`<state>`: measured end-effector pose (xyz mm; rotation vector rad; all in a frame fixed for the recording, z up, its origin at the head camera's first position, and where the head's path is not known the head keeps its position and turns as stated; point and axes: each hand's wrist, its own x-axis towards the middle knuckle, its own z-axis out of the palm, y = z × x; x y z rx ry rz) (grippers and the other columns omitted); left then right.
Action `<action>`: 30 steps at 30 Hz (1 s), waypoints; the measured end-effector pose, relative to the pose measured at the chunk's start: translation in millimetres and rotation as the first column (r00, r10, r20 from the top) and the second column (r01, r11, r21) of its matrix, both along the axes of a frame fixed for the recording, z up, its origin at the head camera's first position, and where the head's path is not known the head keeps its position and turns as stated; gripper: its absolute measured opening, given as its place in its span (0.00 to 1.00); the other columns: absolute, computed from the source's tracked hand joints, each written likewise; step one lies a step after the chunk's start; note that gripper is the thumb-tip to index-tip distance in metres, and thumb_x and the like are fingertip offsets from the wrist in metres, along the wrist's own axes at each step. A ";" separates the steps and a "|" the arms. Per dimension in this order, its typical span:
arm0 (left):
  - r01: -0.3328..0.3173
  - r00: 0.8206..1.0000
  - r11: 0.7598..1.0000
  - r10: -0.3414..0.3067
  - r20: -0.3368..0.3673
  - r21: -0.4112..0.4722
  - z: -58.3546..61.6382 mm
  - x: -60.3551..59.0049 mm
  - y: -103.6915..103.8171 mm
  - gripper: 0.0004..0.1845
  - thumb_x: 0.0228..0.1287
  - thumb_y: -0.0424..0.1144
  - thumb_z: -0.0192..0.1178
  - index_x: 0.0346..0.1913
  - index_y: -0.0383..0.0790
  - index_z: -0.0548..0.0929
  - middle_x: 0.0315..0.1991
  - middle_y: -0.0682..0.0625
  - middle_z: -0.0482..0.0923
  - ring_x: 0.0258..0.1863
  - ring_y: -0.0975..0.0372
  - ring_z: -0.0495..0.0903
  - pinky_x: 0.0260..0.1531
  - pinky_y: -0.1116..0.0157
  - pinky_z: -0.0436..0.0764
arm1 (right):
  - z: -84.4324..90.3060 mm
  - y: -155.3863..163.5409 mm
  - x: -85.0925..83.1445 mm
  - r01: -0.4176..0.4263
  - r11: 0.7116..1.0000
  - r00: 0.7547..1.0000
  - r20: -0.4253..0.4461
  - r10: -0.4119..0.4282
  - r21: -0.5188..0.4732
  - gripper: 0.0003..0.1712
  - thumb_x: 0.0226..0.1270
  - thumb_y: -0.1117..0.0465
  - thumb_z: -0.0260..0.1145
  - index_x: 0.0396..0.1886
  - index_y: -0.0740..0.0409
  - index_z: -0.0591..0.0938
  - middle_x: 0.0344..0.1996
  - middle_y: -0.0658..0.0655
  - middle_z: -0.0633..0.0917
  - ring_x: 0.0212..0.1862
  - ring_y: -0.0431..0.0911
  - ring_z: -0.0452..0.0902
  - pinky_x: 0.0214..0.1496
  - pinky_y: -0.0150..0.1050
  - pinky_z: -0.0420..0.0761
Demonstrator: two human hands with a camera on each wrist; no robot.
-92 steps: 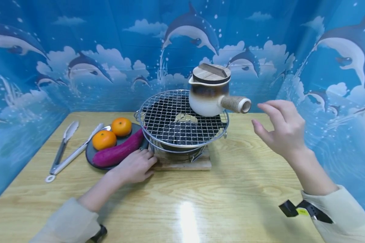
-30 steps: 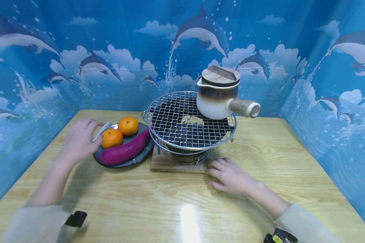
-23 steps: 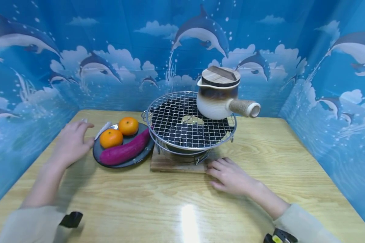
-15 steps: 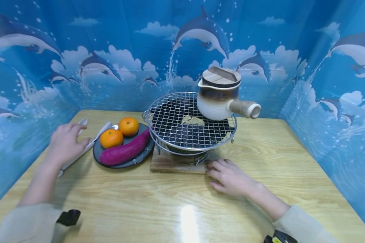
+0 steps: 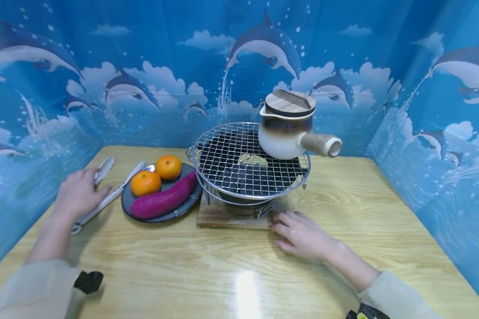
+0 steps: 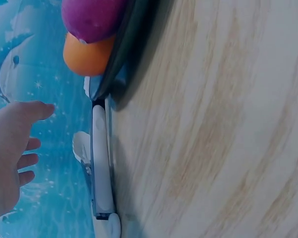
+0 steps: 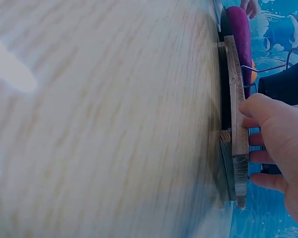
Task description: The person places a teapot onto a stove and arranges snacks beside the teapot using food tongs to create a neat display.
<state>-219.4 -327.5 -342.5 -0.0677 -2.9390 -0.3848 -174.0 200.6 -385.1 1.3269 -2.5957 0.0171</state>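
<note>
In the head view my left hand (image 5: 76,192) hovers over the metal tongs (image 5: 103,204), its fingers loose and holding nothing. The left wrist view shows a gap between this hand (image 6: 15,153) and the tongs (image 6: 103,158). My right hand (image 5: 301,232) rests at the front right corner of the wooden board (image 5: 233,220), fingers relaxed. Seen from the right wrist, its thumb (image 7: 253,108) lies at the board's edge and the other fingers reach over the top. On that board stands a round grill with a wire mesh (image 5: 239,173).
A lidded ceramic pot (image 5: 281,137) sits on the mesh's right side, its wrapped handle (image 5: 318,144) pointing right. Beside the grill, a dark plate (image 5: 175,212) bears two oranges (image 5: 145,183) and a purple eggplant-like vegetable (image 5: 163,198). Dolphin-print curtains (image 5: 163,110) enclose the table (image 5: 183,270).
My left hand has left the board's left corner, passed the plate and moved left over the tongs. My right hand has come down from beside the pot's handle to the board.
</note>
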 end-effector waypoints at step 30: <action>-0.080 0.983 0.997 0.077 0.165 0.011 -29.0 -10.9 -16.6 0.49 0.57 0.62 0.56 0.59 0.15 0.59 0.48 0.18 0.58 0.44 0.31 0.61 0.41 0.38 0.64 | -4.1 -0.4 -1.5 -0.052 0.994 0.996 -0.072 0.045 -0.092 0.21 0.55 0.57 0.65 0.50 0.56 0.79 0.45 0.53 0.79 0.48 0.47 0.74 0.51 0.45 0.75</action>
